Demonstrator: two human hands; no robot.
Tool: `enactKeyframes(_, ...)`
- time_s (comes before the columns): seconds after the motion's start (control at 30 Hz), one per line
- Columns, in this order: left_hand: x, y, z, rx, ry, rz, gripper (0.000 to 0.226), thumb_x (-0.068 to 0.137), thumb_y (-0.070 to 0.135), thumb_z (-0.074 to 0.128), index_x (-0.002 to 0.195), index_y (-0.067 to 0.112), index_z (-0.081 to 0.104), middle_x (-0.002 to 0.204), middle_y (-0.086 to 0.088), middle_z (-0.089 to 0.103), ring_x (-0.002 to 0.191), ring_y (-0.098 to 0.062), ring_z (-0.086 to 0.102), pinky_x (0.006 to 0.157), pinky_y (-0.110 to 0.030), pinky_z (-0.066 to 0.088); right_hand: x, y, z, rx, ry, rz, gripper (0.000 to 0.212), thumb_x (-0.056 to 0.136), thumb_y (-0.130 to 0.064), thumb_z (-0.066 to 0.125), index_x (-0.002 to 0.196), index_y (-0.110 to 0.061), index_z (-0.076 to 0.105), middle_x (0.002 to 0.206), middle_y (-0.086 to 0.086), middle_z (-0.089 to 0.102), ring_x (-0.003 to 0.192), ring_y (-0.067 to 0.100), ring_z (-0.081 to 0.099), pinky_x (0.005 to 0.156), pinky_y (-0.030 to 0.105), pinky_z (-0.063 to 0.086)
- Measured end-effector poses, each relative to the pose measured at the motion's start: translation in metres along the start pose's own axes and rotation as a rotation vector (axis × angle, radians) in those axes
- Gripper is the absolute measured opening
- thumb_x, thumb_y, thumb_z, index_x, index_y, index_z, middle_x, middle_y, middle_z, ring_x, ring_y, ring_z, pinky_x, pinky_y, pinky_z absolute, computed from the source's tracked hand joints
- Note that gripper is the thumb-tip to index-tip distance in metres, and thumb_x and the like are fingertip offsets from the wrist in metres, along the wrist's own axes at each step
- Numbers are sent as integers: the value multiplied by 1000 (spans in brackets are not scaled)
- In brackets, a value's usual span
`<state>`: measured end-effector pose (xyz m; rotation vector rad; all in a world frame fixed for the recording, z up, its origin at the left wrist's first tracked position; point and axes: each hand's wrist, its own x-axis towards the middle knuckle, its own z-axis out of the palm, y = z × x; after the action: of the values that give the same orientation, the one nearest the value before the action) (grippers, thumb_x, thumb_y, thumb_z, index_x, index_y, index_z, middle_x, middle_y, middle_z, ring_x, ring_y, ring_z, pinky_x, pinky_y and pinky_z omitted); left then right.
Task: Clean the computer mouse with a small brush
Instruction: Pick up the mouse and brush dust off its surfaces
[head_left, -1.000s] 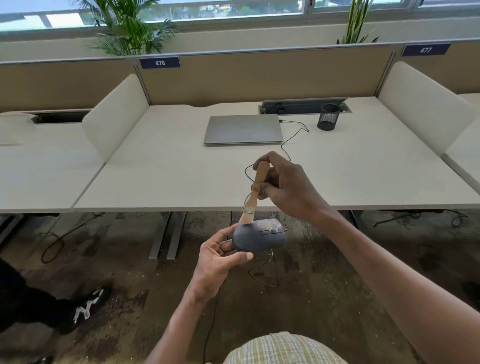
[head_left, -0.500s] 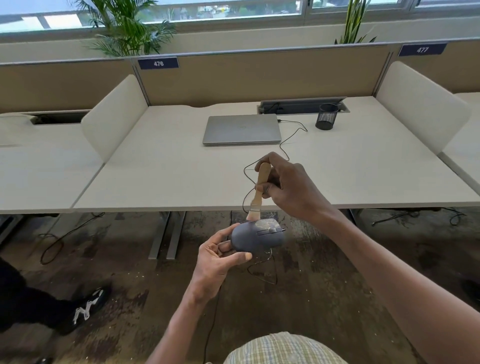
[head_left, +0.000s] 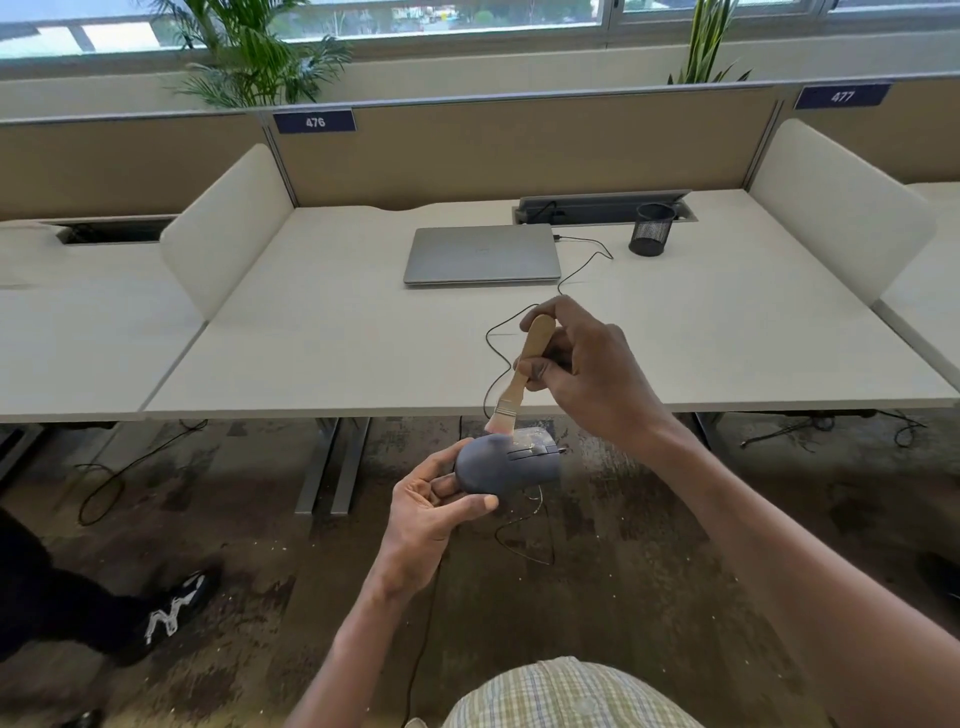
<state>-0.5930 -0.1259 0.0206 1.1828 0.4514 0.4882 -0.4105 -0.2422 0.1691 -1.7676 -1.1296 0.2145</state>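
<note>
A dark grey wired computer mouse (head_left: 506, 467) is held in the air in front of the desk edge, gripped from the left and below by my left hand (head_left: 434, 512). Its black cable (head_left: 582, 265) runs up over the desk toward the laptop. My right hand (head_left: 587, 369) pinches the wooden handle of a small flat brush (head_left: 519, 379). The brush points down and its pale bristles touch the top rear of the mouse.
A closed silver laptop (head_left: 483, 254) lies on the white desk (head_left: 311, 338), with a black mesh pen cup (head_left: 652, 228) to its right. White side dividers flank the desk. Another person's black-and-white shoe (head_left: 171, 613) rests on the floor at lower left.
The brush tip has shifted slightly along the mouse's top between frames. Both hands and the mouse stay in nearly the same place.
</note>
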Motion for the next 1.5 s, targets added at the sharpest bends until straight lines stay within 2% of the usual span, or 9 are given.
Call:
enactKeyframes(0.23,0,-1,-1,9,-2,-3,82,65,15,95,140,17,63,124,-18,76,116,-32,74,89,-30,63,-3,2,-1,-11,-65,11,40,88,6,70,108,-24,53,87,5,73,77,10,75,74,33,64)
enactKeyframes(0.4,0,0,-1,21,7,0,78,64,15,96,136,22,68,123,-17,76,116,-33,74,89,-31,64,2,3,-1,-6,-21,16,38,89,6,69,108,-22,53,86,4,73,73,10,74,74,34,63)
enactKeyframes(0.6,1,1,0,35,-6,0,74,65,15,96,133,27,71,123,-18,76,116,-32,74,89,-31,63,3,3,-4,-14,-69,12,38,89,6,69,108,-23,53,85,5,74,73,7,74,72,25,62)
enactKeyframes(0.7,0,1,1,37,-5,0,71,65,16,96,130,30,73,122,-16,76,115,-32,75,89,-30,63,7,1,0,-29,-61,16,36,89,7,67,111,-19,53,85,6,72,72,6,73,74,28,62)
enactKeyframes(0.9,0,5,-1,24,-2,2,79,65,14,94,138,18,64,121,-17,77,115,-32,75,89,-31,64,11,-2,-1,-15,-40,5,36,88,6,69,107,-20,53,83,7,73,70,9,73,73,30,62)
enactKeyframes(1.07,-3,4,-1,26,-5,3,79,64,15,94,138,18,64,123,-16,76,117,-31,74,89,-30,63,12,-1,3,-30,-56,26,34,90,8,66,108,-17,53,86,11,72,73,14,74,77,38,62)
enactKeyframes(1.33,-1,2,2,8,-17,-11,81,63,14,95,138,17,65,123,-18,75,114,-32,75,88,-30,64,7,2,-2,-34,-57,25,34,89,7,67,108,-18,54,84,8,72,72,13,74,76,39,62)
enactKeyframes(1.5,-2,1,4,3,-27,-17,80,64,13,94,138,17,65,122,-18,76,114,-32,75,86,-30,64,5,3,-2,-29,-10,36,31,89,7,67,107,-15,54,88,8,70,78,20,73,76,40,62)
